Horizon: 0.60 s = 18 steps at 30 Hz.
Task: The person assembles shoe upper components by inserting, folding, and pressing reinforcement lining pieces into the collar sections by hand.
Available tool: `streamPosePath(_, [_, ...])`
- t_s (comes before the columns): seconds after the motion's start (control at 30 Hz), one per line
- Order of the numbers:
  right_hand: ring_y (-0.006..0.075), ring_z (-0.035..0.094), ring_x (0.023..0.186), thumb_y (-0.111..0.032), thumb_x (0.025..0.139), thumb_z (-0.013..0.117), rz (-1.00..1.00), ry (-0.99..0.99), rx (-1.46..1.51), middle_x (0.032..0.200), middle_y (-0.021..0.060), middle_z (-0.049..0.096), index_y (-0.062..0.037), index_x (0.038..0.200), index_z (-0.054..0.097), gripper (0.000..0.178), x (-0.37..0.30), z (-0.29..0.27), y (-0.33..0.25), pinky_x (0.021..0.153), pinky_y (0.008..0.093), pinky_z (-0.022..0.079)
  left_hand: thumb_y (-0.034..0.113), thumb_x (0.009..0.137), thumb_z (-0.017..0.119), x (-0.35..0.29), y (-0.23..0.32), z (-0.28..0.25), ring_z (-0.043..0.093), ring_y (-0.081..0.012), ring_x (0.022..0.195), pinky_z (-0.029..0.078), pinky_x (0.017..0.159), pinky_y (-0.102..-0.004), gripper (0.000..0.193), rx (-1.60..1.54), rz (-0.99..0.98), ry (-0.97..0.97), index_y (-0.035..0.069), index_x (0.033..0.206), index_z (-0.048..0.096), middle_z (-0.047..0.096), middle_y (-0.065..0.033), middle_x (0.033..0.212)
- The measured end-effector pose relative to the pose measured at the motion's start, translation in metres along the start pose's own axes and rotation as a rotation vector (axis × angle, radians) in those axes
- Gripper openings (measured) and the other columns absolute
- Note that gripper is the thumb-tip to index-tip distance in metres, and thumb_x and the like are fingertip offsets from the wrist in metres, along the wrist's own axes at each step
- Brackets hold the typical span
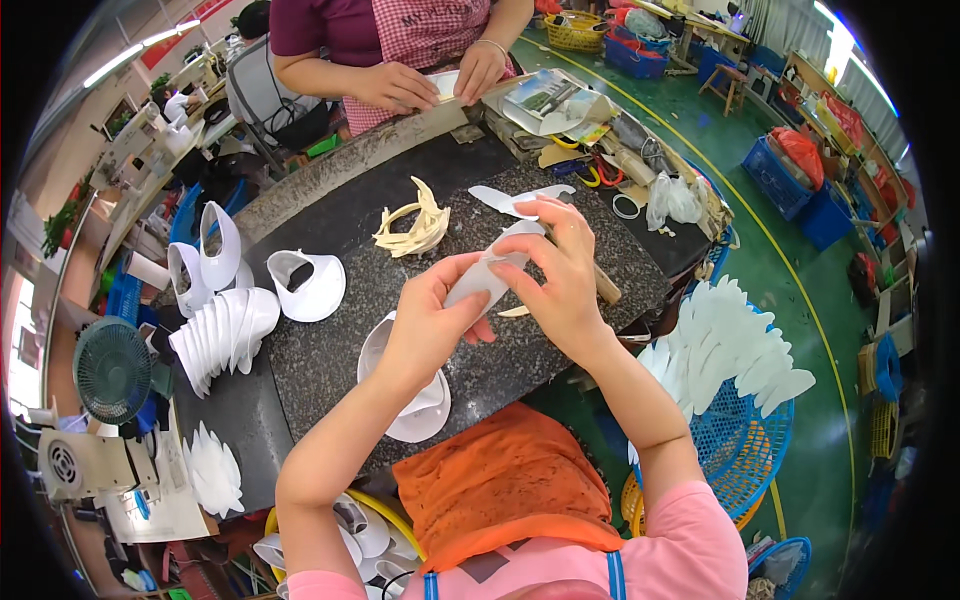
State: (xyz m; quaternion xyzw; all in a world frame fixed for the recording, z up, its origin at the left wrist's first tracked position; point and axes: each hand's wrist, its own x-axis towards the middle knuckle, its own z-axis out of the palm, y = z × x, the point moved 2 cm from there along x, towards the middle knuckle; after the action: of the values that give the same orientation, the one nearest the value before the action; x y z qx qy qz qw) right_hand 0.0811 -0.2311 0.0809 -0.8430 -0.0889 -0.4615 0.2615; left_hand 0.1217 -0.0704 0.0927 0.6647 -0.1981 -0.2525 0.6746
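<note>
Over the dark speckled stone slab (310,370), both my hands hold one thin, pale white shoe piece (480,285). My left hand (430,310) pinches its lower end between thumb and fingers. At its upper end, the fingers of my right hand (557,275) are closed round it. Just beyond them lies a flat white cut piece (495,200), partly behind my right hand. A white shoe upper (425,412) rests on the slab, partly covered by my left forearm. Farther off lies a bundle of cream strips (425,225). A hammer-like wooden handle (607,285) shows by my right wrist.
White shoe uppers (225,325) stand stacked at the left, near a green fan (112,370). Pale cut pieces (725,345) top a blue basket (745,445) at the right. Across the bench, a co-worker's hands (400,88) hold a white piece. Scissors (600,172) lie far right.
</note>
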Motion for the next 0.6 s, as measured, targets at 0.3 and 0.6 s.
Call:
streamPosePath(0.3, [0.0309, 0.054, 0.097, -0.009, 0.079, 0.065, -0.066, -0.108, -0.238, 0.096, 0.0097, 0.058, -0.0071, 0.085, 0.059, 0.008, -0.001, 0.015, 0.021, 0.088, 0.0452, 0.041, 0.003, 0.087, 0.054, -0.014, -0.01, -0.026, 0.061, -0.0099, 0.056, 0.047, 0.05, -0.0225, 0.039, 0.255, 0.003, 0.078, 0.0, 0.125, 0.056, 0.066, -0.0078, 0.094])
streamPosePath(0.6, [0.009, 0.052, 0.059, -0.004, 0.09, 0.053, 0.594, -0.024, 0.378, 0.074, 0.0021, 0.059, -0.0043, 0.099, 0.053, 0.009, -0.007, -0.038, 0.128, 0.054, 0.024, 0.043, 0.004, 0.088, 0.057, -0.006, -0.025, -0.07, 0.062, -0.0126, 0.064, 0.048, 0.057, -0.0242, 0.042, -0.188, 0.012, 0.09, -0.003, 0.128, 0.051, 0.064, -0.007, 0.092])
